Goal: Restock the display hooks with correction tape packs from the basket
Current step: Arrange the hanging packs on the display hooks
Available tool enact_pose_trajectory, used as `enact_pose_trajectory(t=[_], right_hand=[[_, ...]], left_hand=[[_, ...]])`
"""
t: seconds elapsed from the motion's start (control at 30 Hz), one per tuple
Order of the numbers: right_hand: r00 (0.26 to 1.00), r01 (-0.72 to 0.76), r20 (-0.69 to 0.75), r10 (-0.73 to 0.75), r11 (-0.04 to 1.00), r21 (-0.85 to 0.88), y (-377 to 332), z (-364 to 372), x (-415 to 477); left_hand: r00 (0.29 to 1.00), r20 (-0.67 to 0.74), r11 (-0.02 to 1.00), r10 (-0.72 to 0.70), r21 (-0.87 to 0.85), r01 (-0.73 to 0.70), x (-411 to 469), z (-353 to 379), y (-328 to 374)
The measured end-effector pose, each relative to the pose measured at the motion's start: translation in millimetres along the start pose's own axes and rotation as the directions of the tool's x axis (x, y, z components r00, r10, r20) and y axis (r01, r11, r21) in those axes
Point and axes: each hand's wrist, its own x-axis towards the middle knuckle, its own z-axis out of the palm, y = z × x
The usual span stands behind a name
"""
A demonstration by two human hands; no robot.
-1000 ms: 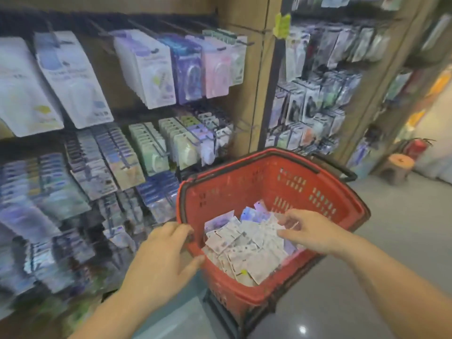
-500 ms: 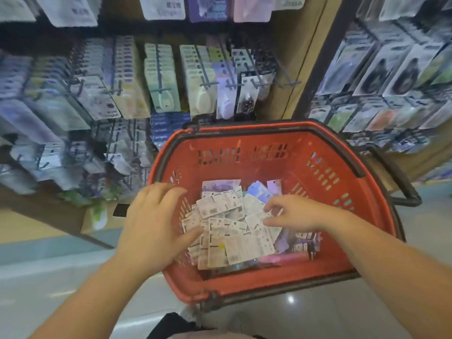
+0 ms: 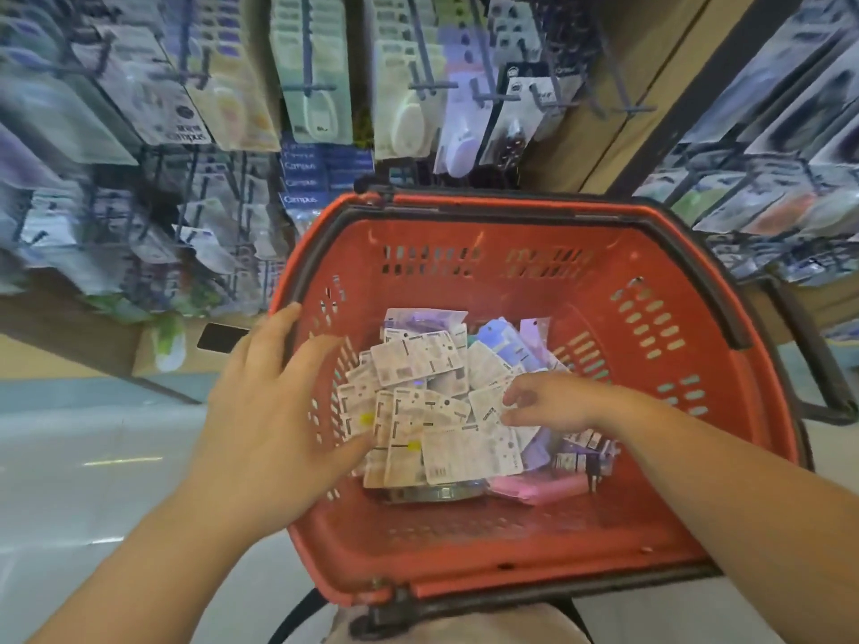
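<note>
Low in the middle of the frame sits the red basket (image 3: 511, 527), its handles folded down onto the rim so the mouth is free for both hands. A loose heap of packs (image 3: 418, 364) lies on its bottom toward the left wall, mostly white backs up and overlapping at all angles, so a single one has to be worked free, not simply lifted. Over the left rim is the left hand (image 3: 274, 402), wide and relaxed, fingers spread, thumb tip down at the near-left edge of the heap; it grips nothing, and I judge it is there to steady or fan the heap. From the right of the frame the right hand (image 3: 553, 402) reaches in, fingers curled down, their tips at the right edge of a white pack; whether thumb and finger have actually closed on that pack I cannot tell. A pink item (image 3: 539, 488) and some small dark boxes lie under and right of the heap, apart from both hands. Across the top of the frame the hooks (image 3: 492, 96) stick out toward the camera, most carrying hung packs, while 2 or so near the upper right look bare. The step in hand seems to be picking 1 pack out; nothing from the basket is on a hook yet.
</note>
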Motion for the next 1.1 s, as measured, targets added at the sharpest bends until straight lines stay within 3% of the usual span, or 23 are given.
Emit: enact_pose_trajectory(t=[0.2, 0.3, 0.4, 0.5, 0.6, 0.77, 0.9, 1.0, 1.07, 1.1], right_hand=[[0.994, 0.054, 0.097, -0.055, 0.998, 0.009, -10, 21, 42], [0.978, 0.138, 0.171, -0.116, 0.983, -0.122, -18, 32, 50], [0.971, 0.209, 0.152, -0.186, 0.966, -0.152, -28, 26, 49], [0.976, 0.208, 0.050, -0.212, 0.976, 0.071, -27, 1, 38], [0.974, 0.224, -0.038, -0.224, 0.916, 0.333, -22, -26, 15], [0.947, 0.293, -0.092, -0.308, 0.709, 0.641, -19, -53, -32], [0.938, 0.274, -0.091, -0.334, 0.557, 0.784, -18, -54, -53], [0.954, 0.204, -0.062, -0.294, 0.480, 0.853, -9, -52, -54], [0.981, 0.142, -0.067, -0.181, 0.441, 0.886, 5, -50, -42], [0.989, 0.136, -0.093, -0.112, 0.478, 0.868, 12, -47, -33]], left_hand=[[0.997, 0.018, 0.997, -0.069, 0.046, 0.068, -1, -1, 7], [0.995, 0.007, 0.989, -0.095, 0.111, 0.094, -3, -2, 11], [0.993, 0.002, 0.968, -0.119, 0.225, 0.115, -5, -2, 18], [0.993, -0.010, 0.936, -0.117, 0.332, 0.114, -6, -1, 30], [0.998, -0.013, 0.932, -0.055, 0.359, 0.056, -3, 6, 50], [0.987, 0.134, 0.930, 0.089, 0.343, -0.130, 13, 25, 87], [0.961, 0.174, 0.923, 0.215, 0.286, -0.258, 40, 39, 102], [0.957, 0.238, 0.925, 0.165, 0.301, -0.234, 57, 44, 109], [0.958, 0.283, 0.932, 0.052, 0.332, -0.148, 62, 49, 105], [0.952, 0.307, 0.934, 0.001, 0.341, -0.111, 63, 51, 103]])
